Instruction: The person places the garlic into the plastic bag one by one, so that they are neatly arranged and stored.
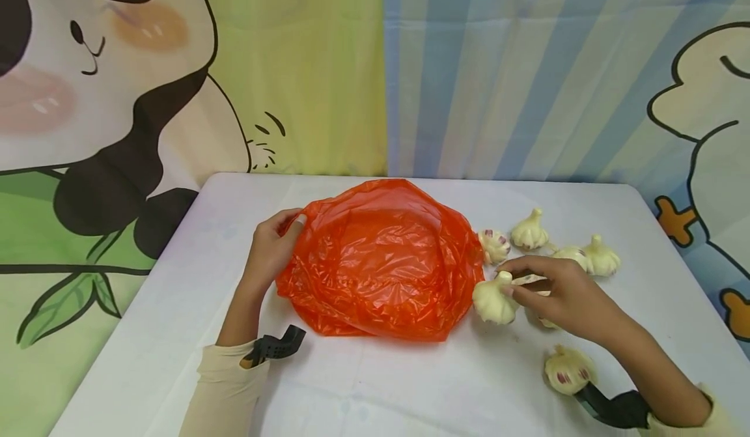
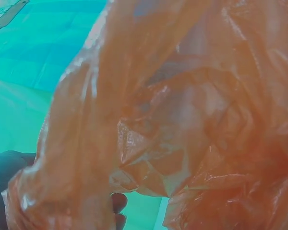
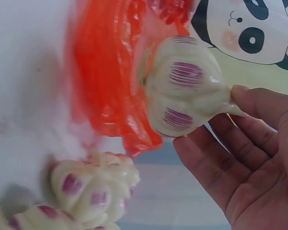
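Observation:
A red plastic bag (image 1: pixel 381 261) lies spread on the table with its wide mouth facing the head camera. My left hand (image 1: pixel 271 248) pinches the bag's left edge; in the left wrist view the crumpled film hides most of its fingers. With thumb and fingers, my right hand (image 1: pixel 562 297) holds a garlic bulb (image 1: pixel 495 300) by its stem, just off the bag's right rim. Purple streaks mark the held bulb (image 3: pixel 182 88) in the right wrist view. Behind and beneath that hand lie several more bulbs, among them one garlic bulb (image 1: pixel 530 230) standing stem up.
Near the right forearm sits another garlic bulb (image 1: pixel 568 368), close to the black wrist camera mount (image 1: pixel 615 408). The white table (image 1: pixel 351 391) ends at a cartoon-printed curtain (image 1: pixel 498 72) behind. A second black mount (image 1: pixel 281 344) juts from the left wrist.

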`<action>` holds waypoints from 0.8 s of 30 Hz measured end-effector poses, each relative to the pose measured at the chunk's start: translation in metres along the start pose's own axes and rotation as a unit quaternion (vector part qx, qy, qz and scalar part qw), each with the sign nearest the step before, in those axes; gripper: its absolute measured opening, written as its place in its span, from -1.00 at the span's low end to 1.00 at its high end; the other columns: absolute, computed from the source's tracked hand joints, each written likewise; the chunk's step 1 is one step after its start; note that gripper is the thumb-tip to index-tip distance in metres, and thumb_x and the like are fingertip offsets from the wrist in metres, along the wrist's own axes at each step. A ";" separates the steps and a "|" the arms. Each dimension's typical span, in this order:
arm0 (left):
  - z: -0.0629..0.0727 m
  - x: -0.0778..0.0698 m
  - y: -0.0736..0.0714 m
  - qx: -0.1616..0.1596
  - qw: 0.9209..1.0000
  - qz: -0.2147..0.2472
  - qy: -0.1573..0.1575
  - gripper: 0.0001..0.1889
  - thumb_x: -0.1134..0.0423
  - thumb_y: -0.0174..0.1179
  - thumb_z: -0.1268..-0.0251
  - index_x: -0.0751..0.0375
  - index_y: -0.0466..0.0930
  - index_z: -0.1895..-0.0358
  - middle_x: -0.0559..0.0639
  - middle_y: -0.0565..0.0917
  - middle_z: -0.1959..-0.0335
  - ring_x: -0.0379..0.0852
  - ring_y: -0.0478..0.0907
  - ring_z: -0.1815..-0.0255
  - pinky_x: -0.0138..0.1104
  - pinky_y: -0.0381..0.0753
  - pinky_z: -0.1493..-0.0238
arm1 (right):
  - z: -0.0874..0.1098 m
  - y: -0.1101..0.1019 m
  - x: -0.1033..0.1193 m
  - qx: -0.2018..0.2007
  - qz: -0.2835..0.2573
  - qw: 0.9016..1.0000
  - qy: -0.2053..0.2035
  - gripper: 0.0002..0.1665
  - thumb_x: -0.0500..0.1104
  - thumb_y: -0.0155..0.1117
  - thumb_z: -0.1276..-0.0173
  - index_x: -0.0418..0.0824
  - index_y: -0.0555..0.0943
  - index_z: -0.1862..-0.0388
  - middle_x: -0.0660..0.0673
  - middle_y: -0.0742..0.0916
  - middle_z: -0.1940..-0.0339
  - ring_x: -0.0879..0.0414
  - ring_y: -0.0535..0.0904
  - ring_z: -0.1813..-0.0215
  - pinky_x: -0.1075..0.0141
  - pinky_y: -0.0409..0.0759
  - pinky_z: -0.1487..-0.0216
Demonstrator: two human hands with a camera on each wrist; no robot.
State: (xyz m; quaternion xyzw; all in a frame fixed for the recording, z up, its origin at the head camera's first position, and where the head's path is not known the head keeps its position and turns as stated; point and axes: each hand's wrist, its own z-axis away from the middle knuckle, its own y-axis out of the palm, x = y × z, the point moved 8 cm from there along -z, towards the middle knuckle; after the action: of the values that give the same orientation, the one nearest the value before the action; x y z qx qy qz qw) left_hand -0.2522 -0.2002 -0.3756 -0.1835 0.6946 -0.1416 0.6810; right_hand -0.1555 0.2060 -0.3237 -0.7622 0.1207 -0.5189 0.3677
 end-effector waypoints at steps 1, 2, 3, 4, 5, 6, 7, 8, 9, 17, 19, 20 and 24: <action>0.001 0.000 0.000 0.000 1.000 -0.002 -0.001 -0.54 -0.06 0.03 -0.47 0.17 0.54 -0.22 0.07 0.60 -0.04 0.00 0.52 0.00 -0.15 0.55 -0.04 | -0.003 -0.003 0.003 -0.008 0.003 1.000 -0.009 -0.69 -0.35 0.43 -0.20 -0.20 0.67 0.06 -0.03 0.71 0.12 0.14 0.68 0.14 0.25 0.68 0.28; 0.001 0.000 0.000 0.000 1.000 -0.002 -0.003 -0.53 -0.06 0.02 -0.48 0.17 0.55 -0.22 0.08 0.60 -0.04 0.00 0.52 0.01 -0.15 0.55 -0.03 | -0.006 -0.006 0.006 -0.017 0.007 1.000 -0.017 -0.69 -0.37 0.42 -0.20 -0.22 0.67 0.06 -0.03 0.71 0.12 0.15 0.68 0.14 0.26 0.68 0.27; 0.001 -0.001 0.000 0.001 1.000 -0.003 -0.002 -0.53 -0.06 0.02 -0.48 0.18 0.55 -0.22 0.08 0.60 -0.04 0.00 0.52 0.02 -0.15 0.56 -0.02 | -0.009 -0.009 0.009 -0.023 0.009 0.999 -0.024 -0.68 -0.38 0.42 -0.20 -0.24 0.67 0.05 -0.04 0.71 0.12 0.15 0.68 0.15 0.27 0.68 0.27; 0.002 -0.001 0.000 0.002 1.000 -0.004 -0.002 -0.53 -0.07 0.01 -0.48 0.18 0.55 -0.22 0.09 0.60 -0.04 0.01 0.52 0.02 -0.16 0.56 -0.01 | -0.012 -0.012 0.011 -0.030 0.011 0.999 -0.031 -0.68 -0.39 0.41 -0.20 -0.25 0.67 0.05 -0.04 0.71 0.11 0.17 0.68 0.14 0.29 0.67 0.26; 0.002 -0.001 0.000 0.003 1.000 -0.004 -0.004 -0.53 -0.07 0.01 -0.48 0.18 0.55 -0.22 0.09 0.60 -0.04 0.01 0.52 0.03 -0.17 0.56 0.00 | -0.015 -0.014 0.013 -0.036 0.012 0.999 -0.036 -0.68 -0.40 0.41 -0.20 -0.25 0.67 0.05 -0.05 0.72 0.11 0.18 0.68 0.14 0.31 0.66 0.25; 0.003 -0.001 0.000 0.004 1.000 -0.004 -0.005 -0.53 -0.08 0.01 -0.48 0.17 0.55 -0.22 0.08 0.60 -0.03 0.01 0.52 0.03 -0.18 0.57 0.00 | -0.019 -0.017 0.015 -0.042 0.013 0.998 -0.040 -0.69 -0.40 0.41 -0.20 -0.26 0.67 0.05 -0.04 0.72 0.12 0.20 0.67 0.14 0.34 0.65 0.23; 0.003 -0.001 0.001 0.005 1.000 -0.003 -0.006 -0.53 -0.07 0.01 -0.48 0.17 0.55 -0.21 0.08 0.60 -0.03 0.01 0.52 0.03 -0.18 0.57 0.01 | -0.022 -0.018 0.016 -0.047 0.013 0.998 -0.043 -0.68 -0.40 0.40 -0.20 -0.26 0.67 0.05 -0.04 0.72 0.12 0.23 0.67 0.14 0.36 0.64 0.22; 0.003 -0.001 0.001 0.006 1.000 -0.003 -0.008 -0.53 -0.08 0.01 -0.48 0.16 0.55 -0.21 0.08 0.60 -0.03 0.01 0.52 0.04 -0.19 0.57 0.02 | -0.025 -0.020 0.016 -0.049 0.009 0.998 -0.044 -0.68 -0.40 0.39 -0.21 -0.25 0.67 0.04 -0.04 0.73 0.11 0.24 0.66 0.14 0.38 0.64 0.21; 0.003 0.000 0.001 0.007 1.000 -0.002 -0.009 -0.54 -0.07 0.01 -0.48 0.16 0.55 -0.21 0.07 0.60 -0.02 0.01 0.52 0.05 -0.20 0.58 0.02 | -0.027 -0.021 0.015 -0.051 0.004 0.998 -0.045 -0.69 -0.40 0.38 -0.23 -0.25 0.67 0.03 -0.05 0.73 0.10 0.26 0.65 0.13 0.40 0.63 0.21; 0.001 0.002 0.005 0.016 1.000 -0.006 -0.007 -0.54 -0.07 0.00 -0.49 0.15 0.55 -0.22 0.08 0.60 0.00 0.00 0.52 0.05 -0.21 0.57 0.04 | -0.051 -0.025 -0.003 -0.073 -0.050 0.996 0.000 -0.75 -0.32 0.32 -0.33 -0.27 0.66 0.01 -0.11 0.71 0.09 0.30 0.63 0.07 0.48 0.58 0.13; 0.000 0.002 0.005 0.015 1.000 -0.003 -0.005 -0.54 -0.07 0.01 -0.49 0.15 0.55 -0.21 0.08 0.61 0.01 0.00 0.52 0.04 -0.20 0.58 0.04 | -0.057 -0.024 -0.007 -0.077 -0.050 0.996 0.010 -0.75 -0.27 0.32 -0.35 -0.26 0.65 0.00 -0.11 0.70 0.08 0.28 0.63 0.07 0.48 0.57 0.11; 0.000 0.002 0.006 0.014 1.000 0.000 -0.005 -0.55 -0.07 0.01 -0.49 0.15 0.56 -0.21 0.07 0.61 0.01 0.00 0.53 0.04 -0.19 0.58 0.03 | -0.060 -0.024 -0.009 -0.077 -0.050 0.996 0.015 -0.75 -0.24 0.31 -0.36 -0.25 0.65 0.00 -0.10 0.70 0.08 0.25 0.63 0.06 0.48 0.57 0.10; 0.002 0.000 0.004 0.015 1.000 0.000 -0.004 -0.53 -0.07 0.00 -0.49 0.16 0.54 -0.23 0.08 0.60 -0.02 0.01 0.53 0.00 -0.15 0.57 -0.02 | -0.074 -0.015 -0.011 -0.069 -0.056 0.996 0.026 -0.73 -0.17 0.31 -0.38 -0.25 0.65 -0.01 -0.10 0.70 0.05 0.10 0.64 0.02 0.43 0.59 0.09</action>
State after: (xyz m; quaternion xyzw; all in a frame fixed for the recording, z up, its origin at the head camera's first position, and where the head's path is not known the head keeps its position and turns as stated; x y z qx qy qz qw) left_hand -0.2505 -0.1964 -0.3775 -0.1735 0.6894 -0.1510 0.6869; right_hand -0.2278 0.1908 -0.3066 -0.7779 0.1230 -0.5483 0.2813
